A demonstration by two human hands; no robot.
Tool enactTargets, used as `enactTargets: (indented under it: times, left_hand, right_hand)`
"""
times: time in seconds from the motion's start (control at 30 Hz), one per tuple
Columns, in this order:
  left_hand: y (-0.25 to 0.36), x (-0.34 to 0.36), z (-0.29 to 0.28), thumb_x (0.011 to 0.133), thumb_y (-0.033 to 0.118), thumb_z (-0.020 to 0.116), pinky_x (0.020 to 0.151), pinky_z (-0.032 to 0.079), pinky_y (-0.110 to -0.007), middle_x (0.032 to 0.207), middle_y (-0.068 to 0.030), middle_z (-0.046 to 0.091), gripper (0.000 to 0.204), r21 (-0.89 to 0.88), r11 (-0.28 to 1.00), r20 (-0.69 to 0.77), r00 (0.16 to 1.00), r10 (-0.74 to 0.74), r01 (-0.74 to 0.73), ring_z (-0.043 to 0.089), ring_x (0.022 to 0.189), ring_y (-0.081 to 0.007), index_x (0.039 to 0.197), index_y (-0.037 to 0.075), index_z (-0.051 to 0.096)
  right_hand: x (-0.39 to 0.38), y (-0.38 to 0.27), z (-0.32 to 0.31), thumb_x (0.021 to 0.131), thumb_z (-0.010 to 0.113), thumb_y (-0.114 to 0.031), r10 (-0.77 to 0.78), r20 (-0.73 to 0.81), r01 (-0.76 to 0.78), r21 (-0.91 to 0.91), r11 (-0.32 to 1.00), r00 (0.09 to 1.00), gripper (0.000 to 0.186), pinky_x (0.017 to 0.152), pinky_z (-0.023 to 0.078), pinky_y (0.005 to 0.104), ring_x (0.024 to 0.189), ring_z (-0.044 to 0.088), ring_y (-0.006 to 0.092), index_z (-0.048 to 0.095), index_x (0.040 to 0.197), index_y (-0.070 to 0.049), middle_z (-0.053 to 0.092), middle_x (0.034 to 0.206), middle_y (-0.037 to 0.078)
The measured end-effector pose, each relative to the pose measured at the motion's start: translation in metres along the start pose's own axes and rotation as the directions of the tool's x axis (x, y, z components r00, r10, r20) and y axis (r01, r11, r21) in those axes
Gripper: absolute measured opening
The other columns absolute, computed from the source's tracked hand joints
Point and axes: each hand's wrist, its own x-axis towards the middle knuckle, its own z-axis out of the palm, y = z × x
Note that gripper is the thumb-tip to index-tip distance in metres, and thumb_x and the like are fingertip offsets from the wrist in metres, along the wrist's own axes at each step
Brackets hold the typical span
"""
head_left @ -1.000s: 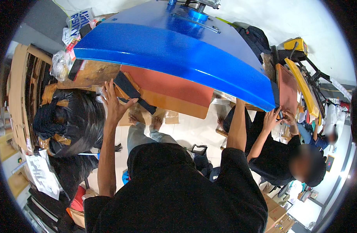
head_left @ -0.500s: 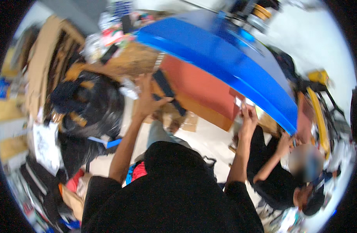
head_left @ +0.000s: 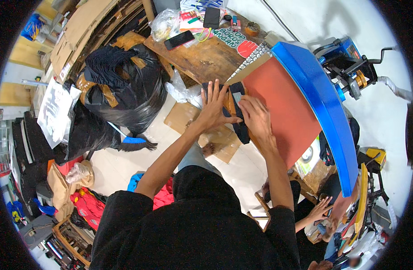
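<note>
A dark cloth strip [head_left: 241, 130] lies along the left edge of the heat press's reddish-brown pad [head_left: 283, 103], over a narrow orange-brown board. My left hand [head_left: 213, 108] is spread on the cloth's left side, thumb stretched toward my right hand. My right hand [head_left: 256, 114] is closed, its bent fingertips pinching the lower end of a small pale label [head_left: 237, 96] against the cloth. Those fingers hide part of the label. Above and right of the pad stands the press's raised blue upper plate [head_left: 321, 105].
A wooden table [head_left: 195, 56] behind holds two phones, plastic bags and a sticker. At left sits a black plastic bag [head_left: 139, 99] with dark cloths on top. The press's crank and mechanism [head_left: 354, 63] stand at far right. A co-worker's hand [head_left: 320, 209] is at lower right.
My right hand has moved left from the pad's right edge to the cloth strip, bringing the small pale piece. My left hand now lies on the cloth. The view has swung round.
</note>
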Motion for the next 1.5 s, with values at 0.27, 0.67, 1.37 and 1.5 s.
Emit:
enactTargets:
  times: [0.27, 0.67, 1.37, 1.5]
  left_hand:
    - [-0.002, 0.001, 0.000, 0.062, 0.078, 0.076, 0.115, -0.002, -0.068, 0.161, -0.0348, 0.004, 0.135, -0.016, 1.000, 0.017, 1.000, -0.010, 0.010, -0.006, 0.149, -0.0523, 0.157, 0.004, 0.015]
    - [-0.004, 0.002, 0.000, 0.060, 0.077, 0.077, 0.115, -0.004, -0.067, 0.162, -0.0325, 0.002, 0.136, -0.003, 1.000, 0.038, 0.999, -0.016, 0.016, -0.007, 0.149, -0.0525, 0.156, 0.001, 0.016]
    - [-0.005, 0.002, -0.004, 0.056, 0.070, 0.083, 0.117, -0.002, -0.067, 0.165, -0.0262, -0.001, 0.138, -0.038, 0.998, 0.043, 0.998, -0.049, 0.051, -0.007, 0.151, -0.0468, 0.158, 0.008, 0.013]
    - [-0.004, 0.002, -0.005, 0.055, 0.070, 0.083, 0.117, -0.002, -0.067, 0.165, -0.0258, -0.001, 0.139, -0.063, 0.997, 0.035, 0.999, -0.035, 0.037, -0.007, 0.152, -0.0464, 0.158, 0.008, 0.013]
  right_hand:
    - [-0.020, -0.003, 0.006, 0.090, 0.065, -0.004, 0.007, -0.001, -0.007, -0.059, 0.998, 1.000, 0.025, 0.094, 0.051, 0.0417, 0.112, 0.063, 0.0303, 0.069, 0.114, 0.000, 0.066, 0.124, 0.013]
    - [-0.017, -0.013, 0.003, 0.091, 0.068, -0.019, 0.110, 0.018, -0.108, -0.101, 0.989, 0.994, 0.033, 0.101, 0.043, 0.0404, 0.120, 0.057, 0.0273, 0.068, 0.121, -0.004, 0.062, 0.132, 0.009]
    - [-0.026, 0.003, 0.012, 0.094, 0.064, -0.033, 0.017, 0.225, 0.028, -0.195, 0.980, 0.974, 0.057, 0.104, 0.041, 0.0468, 0.128, 0.050, 0.0313, 0.051, 0.142, -0.005, 0.050, 0.147, 0.012]
    - [-0.028, 0.005, 0.013, 0.095, 0.063, -0.034, 0.036, 0.205, 0.001, -0.175, 0.984, 0.978, 0.058, 0.104, 0.040, 0.0472, 0.128, 0.050, 0.0321, 0.049, 0.144, -0.006, 0.047, 0.149, 0.012]
